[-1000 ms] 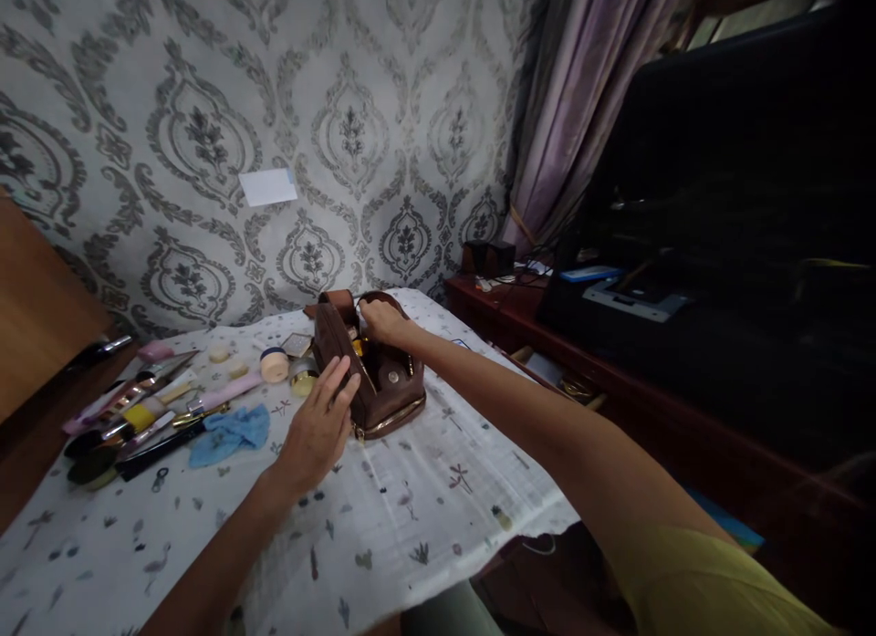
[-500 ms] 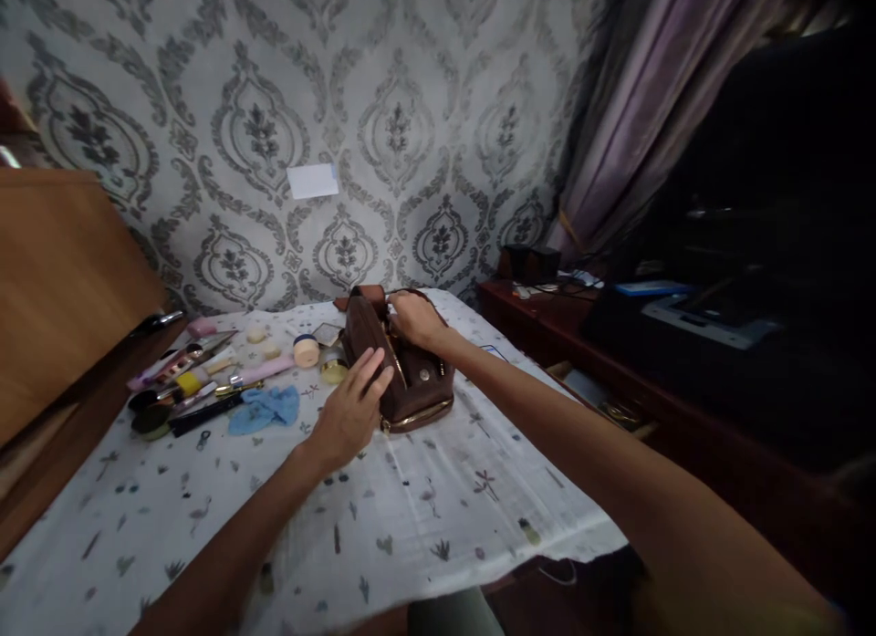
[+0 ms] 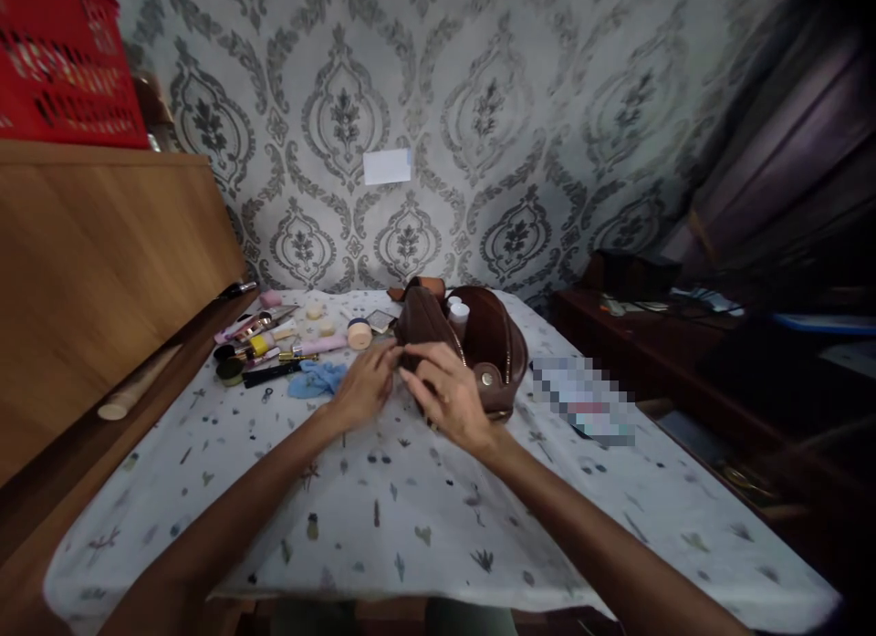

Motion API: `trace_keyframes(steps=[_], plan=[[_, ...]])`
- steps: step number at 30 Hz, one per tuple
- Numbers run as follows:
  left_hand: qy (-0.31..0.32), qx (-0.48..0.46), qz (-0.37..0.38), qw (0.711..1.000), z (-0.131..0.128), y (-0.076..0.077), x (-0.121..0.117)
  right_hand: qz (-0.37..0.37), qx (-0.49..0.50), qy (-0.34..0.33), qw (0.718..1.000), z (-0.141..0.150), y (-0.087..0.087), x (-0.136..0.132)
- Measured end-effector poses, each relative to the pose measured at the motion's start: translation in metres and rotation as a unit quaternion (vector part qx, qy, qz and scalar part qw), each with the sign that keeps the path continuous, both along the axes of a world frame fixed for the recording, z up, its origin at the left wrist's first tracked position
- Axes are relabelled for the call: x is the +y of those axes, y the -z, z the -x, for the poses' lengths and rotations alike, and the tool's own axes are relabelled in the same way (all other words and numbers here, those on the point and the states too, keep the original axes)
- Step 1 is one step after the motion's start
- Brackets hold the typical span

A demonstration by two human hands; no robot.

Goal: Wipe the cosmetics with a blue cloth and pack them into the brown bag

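toward the back of the surface (image 3: pixel 274 526), lying with its mouth parted: a brown bag (image 3: pixel 424 318), with white-capped bottles (image 3: pixel 459 315) inside. crowded to its left: a tan jar (image 3: pixel 359 335), a square compact (image 3: pixel 380 321), a blue cloth (image 3: pixel 316 380), a black stick (image 3: pixel 266 375) and a makeup pile (image 3: pixel 258 345). at far left, close along the surface: a wooden cabinet (image 3: pixel 102 262), topped by a red basket (image 3: pixel 68 61). to the right of the bag, apart from it: a flat thing (image 3: pixel 581 399), blurred into blocks. past the right edge: a dark red unit (image 3: pixel 589 321) with a drawer (image 3: pixel 688 435) pulled out.

widest room between bag and near edge, over printed cover, crossed by both forearms. tighter between cloth and bag, and hemmed in at the back by a patterned wall (image 3: pixel 485 107).

at the bag's near left side: left hand (image 3: pixel 370 378) and right hand (image 3: pixel 448 390), fingertips close together. cannot tell whether either grip has closed on anything.

since half a second ago: right hand drawn out of the bag, left hand no longer spread on its side, view swung left to bring in the basket.
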State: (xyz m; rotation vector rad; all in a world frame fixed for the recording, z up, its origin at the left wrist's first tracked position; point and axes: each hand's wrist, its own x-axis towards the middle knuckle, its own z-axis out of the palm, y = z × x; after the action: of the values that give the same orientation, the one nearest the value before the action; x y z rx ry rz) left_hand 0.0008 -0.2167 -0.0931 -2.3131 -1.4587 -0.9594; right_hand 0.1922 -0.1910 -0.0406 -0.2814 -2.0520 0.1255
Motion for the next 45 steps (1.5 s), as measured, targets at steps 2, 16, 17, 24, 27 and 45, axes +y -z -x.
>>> trace_keyframes(steps=[2, 16, 17, 24, 27, 45], plan=[[-0.114, 0.005, 0.045, 0.992, 0.023, 0.006, 0.012, 0.031, -0.002, -0.036, 0.999, 0.010, 0.022, -0.011], [-0.246, -0.047, 0.214, 0.944, 0.097, 0.008, 0.080, 0.252, -0.083, -0.073, 0.961, 0.034, 0.091, -0.015], [-0.231, -0.055, 0.215, 0.948, 0.102, 0.007, 0.082, 0.250, -0.088, -0.074, 0.961, 0.034, 0.091, -0.015], [-0.152, -0.108, 0.207, 0.961, 0.116, 0.004, 0.088, 0.238, -0.100, -0.062, 0.964, 0.034, 0.094, -0.014], [-0.150, -0.112, 0.174, 0.967, 0.111, 0.001, 0.083, 0.234, -0.110, -0.053, 0.965, 0.035, 0.095, -0.013], [-0.291, 0.008, 0.224, 0.930, 0.138, -0.029, 0.019, 0.211, -0.141, -0.045, 0.966, 0.035, 0.094, -0.015]])
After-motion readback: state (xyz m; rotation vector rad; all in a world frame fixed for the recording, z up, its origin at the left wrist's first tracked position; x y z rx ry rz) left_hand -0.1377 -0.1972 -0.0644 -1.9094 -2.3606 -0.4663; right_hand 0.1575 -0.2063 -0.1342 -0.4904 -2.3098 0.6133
